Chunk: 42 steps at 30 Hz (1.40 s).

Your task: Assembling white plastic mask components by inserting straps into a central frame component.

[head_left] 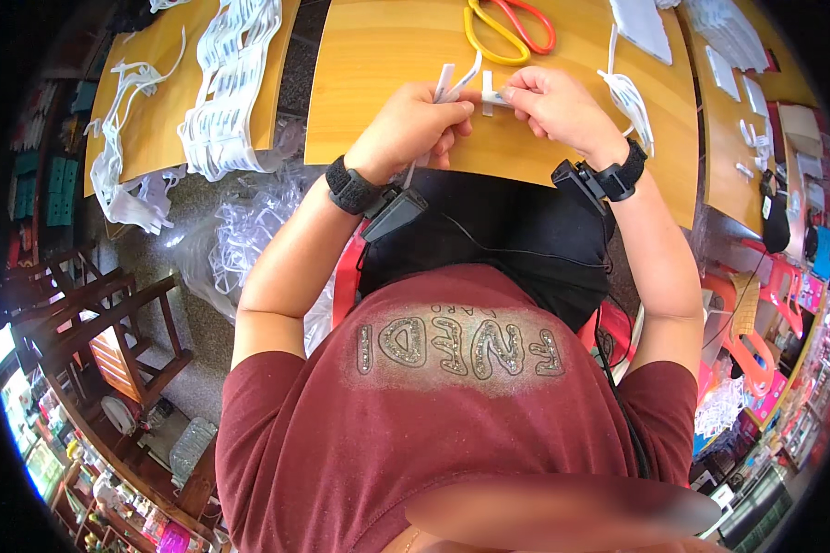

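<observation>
My left hand is closed round a narrow white strip, whose ends stick up above the fingers. Between thumb and fingertips, my right hand pinches a small white piece with a short crossing part; its exact kind is too small to tell. The hands are close together over the near part of the wooden table. Beyond them lies a pair of yellow and red loops, like scissor handles, cut off by the view's edge. A looped bundle of white strips rests right of my right hand.
Thick rows of white strips drape over the left table, beside a loose white tangle. White flat sheets lie at the far right. Another table on the right carries small white pieces. Clear plastic bags sit on the floor.
</observation>
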### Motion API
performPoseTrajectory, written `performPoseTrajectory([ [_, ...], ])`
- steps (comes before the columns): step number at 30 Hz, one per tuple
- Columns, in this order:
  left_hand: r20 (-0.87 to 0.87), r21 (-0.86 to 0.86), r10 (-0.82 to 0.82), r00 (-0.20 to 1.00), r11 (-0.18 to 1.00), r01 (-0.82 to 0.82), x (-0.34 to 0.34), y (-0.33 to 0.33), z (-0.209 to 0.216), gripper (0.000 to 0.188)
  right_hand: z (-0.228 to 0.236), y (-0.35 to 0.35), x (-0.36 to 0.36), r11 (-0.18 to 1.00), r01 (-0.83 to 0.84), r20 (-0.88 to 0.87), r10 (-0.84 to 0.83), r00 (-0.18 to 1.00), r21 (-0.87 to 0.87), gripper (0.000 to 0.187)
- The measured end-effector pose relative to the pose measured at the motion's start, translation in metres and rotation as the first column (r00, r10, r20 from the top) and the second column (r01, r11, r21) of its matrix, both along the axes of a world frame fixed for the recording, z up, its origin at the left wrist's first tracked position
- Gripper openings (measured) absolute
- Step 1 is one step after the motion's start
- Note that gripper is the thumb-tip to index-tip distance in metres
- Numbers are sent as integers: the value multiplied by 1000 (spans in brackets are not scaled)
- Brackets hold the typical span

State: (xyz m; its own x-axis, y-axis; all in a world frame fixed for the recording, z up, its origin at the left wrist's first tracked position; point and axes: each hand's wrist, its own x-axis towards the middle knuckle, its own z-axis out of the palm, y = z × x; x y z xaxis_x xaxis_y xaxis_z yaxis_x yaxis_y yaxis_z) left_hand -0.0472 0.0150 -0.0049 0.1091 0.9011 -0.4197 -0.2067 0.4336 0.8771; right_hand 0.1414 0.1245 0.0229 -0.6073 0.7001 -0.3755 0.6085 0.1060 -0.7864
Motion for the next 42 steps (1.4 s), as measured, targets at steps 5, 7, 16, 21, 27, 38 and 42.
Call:
performPoseTrajectory([
  [5,-18,-11,-13,1000,1000,13,1,0,1,34,0,0,-2,1000,-17,98,15,995,19,21],
  [7,-22,-11,-6,1000,1000,6,2,-1,2,34,0,-1,-2,1000,-12,98,10,995,19,22],
  [16,-183,74,10,983,997,3,9,-5,3,35,0,-1,-6,995,-20,150,5,989,97,22],
  [21,-520,131,-28,854,985,112,10,-5,1,33,2,-3,-7,986,-48,161,22,987,158,26],
  [27,-511,235,118,852,972,6,18,-9,5,35,-5,-5,-6,966,-35,137,0,991,254,26],
  [38,-595,200,37,803,974,103,17,-8,13,30,9,27,55,999,-21,24,22,999,-33,19],
  [42,-588,182,36,808,979,90,16,-7,11,26,9,27,64,999,28,51,-27,998,-19,19],
])
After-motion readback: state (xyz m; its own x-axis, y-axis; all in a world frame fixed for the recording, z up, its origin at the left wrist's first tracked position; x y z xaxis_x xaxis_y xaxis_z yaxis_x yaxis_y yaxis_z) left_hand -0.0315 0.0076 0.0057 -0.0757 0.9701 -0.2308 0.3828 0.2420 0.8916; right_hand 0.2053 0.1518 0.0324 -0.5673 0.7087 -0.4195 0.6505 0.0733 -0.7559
